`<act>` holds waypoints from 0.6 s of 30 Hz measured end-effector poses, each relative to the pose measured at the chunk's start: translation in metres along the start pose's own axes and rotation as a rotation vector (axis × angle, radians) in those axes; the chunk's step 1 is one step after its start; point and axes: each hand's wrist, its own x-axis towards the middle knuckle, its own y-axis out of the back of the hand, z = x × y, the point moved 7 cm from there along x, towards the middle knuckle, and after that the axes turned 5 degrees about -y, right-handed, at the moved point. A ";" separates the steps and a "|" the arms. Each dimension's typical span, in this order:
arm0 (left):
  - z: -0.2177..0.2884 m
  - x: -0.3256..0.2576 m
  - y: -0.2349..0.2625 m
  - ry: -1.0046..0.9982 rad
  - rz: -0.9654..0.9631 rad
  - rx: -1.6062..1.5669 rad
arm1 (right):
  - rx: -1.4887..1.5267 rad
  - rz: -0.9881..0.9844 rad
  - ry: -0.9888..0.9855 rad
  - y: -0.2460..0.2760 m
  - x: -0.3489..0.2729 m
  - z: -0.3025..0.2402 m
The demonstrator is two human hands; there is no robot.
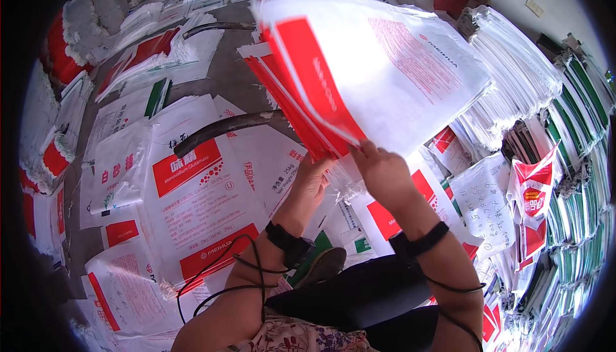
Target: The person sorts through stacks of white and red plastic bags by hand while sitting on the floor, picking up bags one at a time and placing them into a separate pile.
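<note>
A bundle of flat white woven sacks with red panels is raised in front of me, tilted, its far edge slightly blurred. The top sack [385, 63] fans away from the red-edged sacks [298, 105] beneath it. My left hand [311, 184] is closed on the near corner of the lower sacks, its thumb upward. Close beside it on the right, my right hand [387, 176] pinches the near edge of the top sack. Clear plastic-like frayed material [346, 182] hangs between the two hands. Both wrists carry black straps with cables.
Printed white-and-red sacks [205, 204] lie spread on the floor at left. Two dark curved bars [231, 127] jut out there. Tall sack stacks [513, 57] line the right side, with a handwritten sheet [481, 204] near them. More stacks [70, 95] stand at far left.
</note>
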 end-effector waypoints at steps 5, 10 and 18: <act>-0.003 -0.002 0.007 -0.001 0.063 0.027 | 0.239 -0.170 -0.234 -0.016 0.003 -0.009; 0.005 -0.009 -0.007 -0.042 0.019 -0.036 | 0.229 -0.082 -0.261 -0.032 0.013 -0.002; 0.002 -0.012 -0.006 0.019 -0.038 -0.208 | 0.353 0.355 -0.422 0.104 0.040 0.152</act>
